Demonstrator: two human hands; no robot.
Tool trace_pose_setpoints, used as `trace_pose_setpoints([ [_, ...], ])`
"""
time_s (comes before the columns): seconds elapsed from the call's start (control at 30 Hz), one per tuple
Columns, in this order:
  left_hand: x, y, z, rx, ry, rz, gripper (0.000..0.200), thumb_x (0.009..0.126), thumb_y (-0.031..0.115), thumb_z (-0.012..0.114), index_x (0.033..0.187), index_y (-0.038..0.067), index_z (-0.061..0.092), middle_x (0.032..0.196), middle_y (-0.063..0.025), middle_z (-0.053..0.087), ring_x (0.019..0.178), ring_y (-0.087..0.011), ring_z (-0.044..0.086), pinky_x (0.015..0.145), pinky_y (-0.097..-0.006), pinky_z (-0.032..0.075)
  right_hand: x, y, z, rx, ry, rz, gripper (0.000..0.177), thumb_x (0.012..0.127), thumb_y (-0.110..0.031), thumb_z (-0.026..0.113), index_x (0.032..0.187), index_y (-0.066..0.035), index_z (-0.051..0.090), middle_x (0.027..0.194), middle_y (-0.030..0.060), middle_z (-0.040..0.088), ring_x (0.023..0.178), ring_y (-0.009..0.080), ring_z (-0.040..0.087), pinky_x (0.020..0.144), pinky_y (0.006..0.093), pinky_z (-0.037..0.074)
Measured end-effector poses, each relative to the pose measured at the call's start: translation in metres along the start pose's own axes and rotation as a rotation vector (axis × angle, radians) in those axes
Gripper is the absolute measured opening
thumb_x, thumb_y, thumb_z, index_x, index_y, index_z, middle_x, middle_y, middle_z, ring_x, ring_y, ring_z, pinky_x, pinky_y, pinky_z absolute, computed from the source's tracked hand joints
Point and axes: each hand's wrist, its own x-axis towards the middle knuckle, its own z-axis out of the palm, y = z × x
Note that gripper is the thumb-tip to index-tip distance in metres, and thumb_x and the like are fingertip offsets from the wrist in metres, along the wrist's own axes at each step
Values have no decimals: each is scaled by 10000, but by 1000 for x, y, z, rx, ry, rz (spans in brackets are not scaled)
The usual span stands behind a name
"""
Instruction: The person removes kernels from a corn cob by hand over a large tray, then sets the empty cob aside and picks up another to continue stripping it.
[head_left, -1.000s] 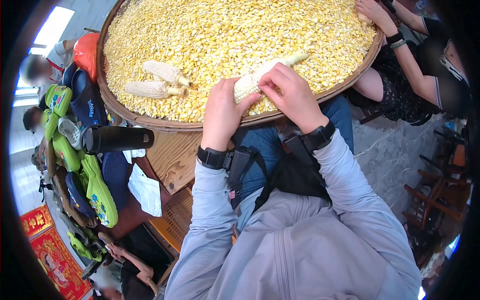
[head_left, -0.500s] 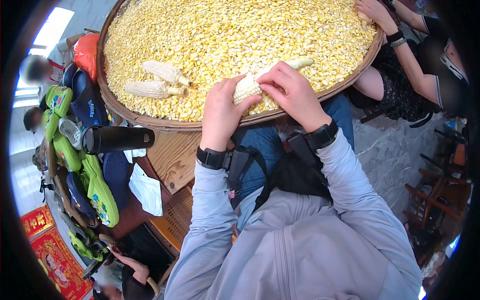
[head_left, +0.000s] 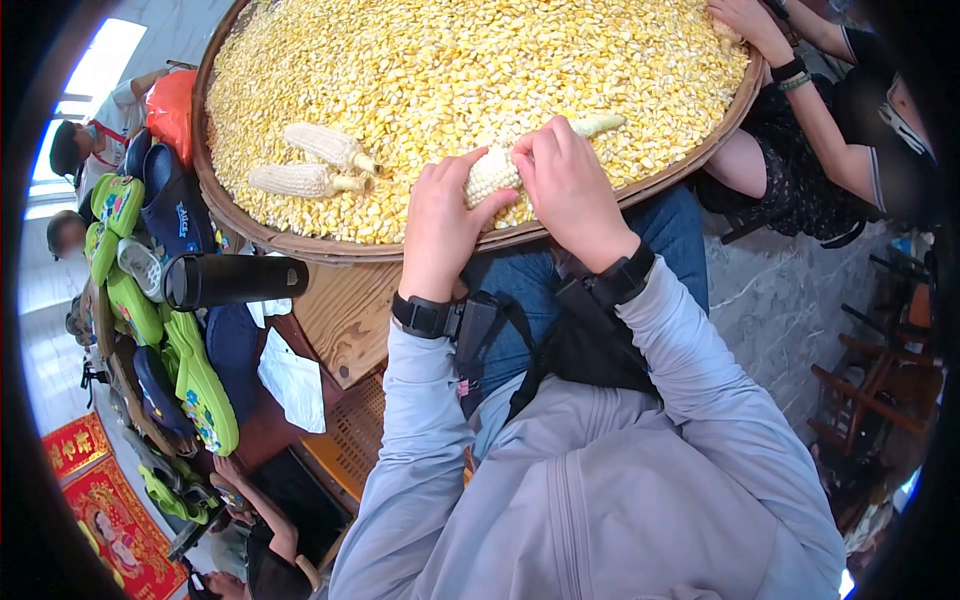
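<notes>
A corn cob (head_left: 490, 176) with pale kernels lies near the front rim of a round basket tray (head_left: 330, 247) full of loose kernels (head_left: 450, 70). Around the cob's left end my left hand (head_left: 440, 215) is closed, thumb on the near side and fingers on the far side. My right hand (head_left: 570, 195) pinches at the cob's middle, its fingertips pressed on the kernels and partly hidden. A pale green tip (head_left: 600, 124) sticks out beyond the right hand. To the left, two bare cobs (head_left: 322, 143) rest on the kernels.
Left of the tray stand a black bottle (head_left: 235, 280), a red bag (head_left: 172, 110) and a pile of green and blue clogs (head_left: 200, 385). A wooden board (head_left: 345, 310) sits below the rim. Another person's hand (head_left: 750, 22) reaches into the tray at upper right.
My right hand has turned and shifted slightly left along the cob, its wrist moving left too. My left hand stays put. A person at lower left has moved an arm towards the clogs.
</notes>
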Motion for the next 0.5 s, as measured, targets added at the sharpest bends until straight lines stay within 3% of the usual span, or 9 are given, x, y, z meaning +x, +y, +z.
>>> trace_pose_setpoints([
  [0.2,0,0,1,20,15,20,587,804,300,877,1301,48,692,1111,-167,718,1010,-351,629,907,-430,512,-2,-10,10,-49,85,127,158,1003,-140,627,1042,-10,544,1012,176,536,914,366,605,816,444,510],
  [0.27,-1,1,1,20,9,20,585,809,302,875,1302,47,690,1112,-170,718,1016,-352,630,909,-432,512,2,-6,10,99,263,313,137,1018,-131,623,1042,-10,565,1016,167,552,924,367,617,805,452,521],
  [0.3,-2,1,2,3,5,-14,578,818,307,871,1302,47,690,1115,-177,717,1020,-353,634,915,-431,512,1,-4,5,95,262,311,137,1018,-131,623,1042,-10,565,1016,167,552,924,367,617,805,452,521],
  [0.37,-1,-1,2,-14,2,-47,571,828,311,868,1302,46,690,1118,-184,717,1024,-354,638,920,-430,513,-1,0,-10,306,28,271,115,1016,-119,641,1061,-18,608,1023,150,569,936,356,635,804,448,530],
  [0.43,0,-3,2,-39,-14,-97,566,847,328,858,1309,47,688,1122,-196,716,1029,-357,647,925,-427,516,-1,2,-12,310,78,208,94,966,-95,690,1042,-44,671,1015,120,593,925,325,647,809,428,529],
  [0.5,-1,-3,3,-34,-2,-81,568,851,333,856,1312,48,687,1123,-199,716,1028,-359,650,922,-426,517,1,3,-18,267,32,-35,103,914,-77,721,1011,-47,704,993,100,608,918,305,644,806,407,532],
])
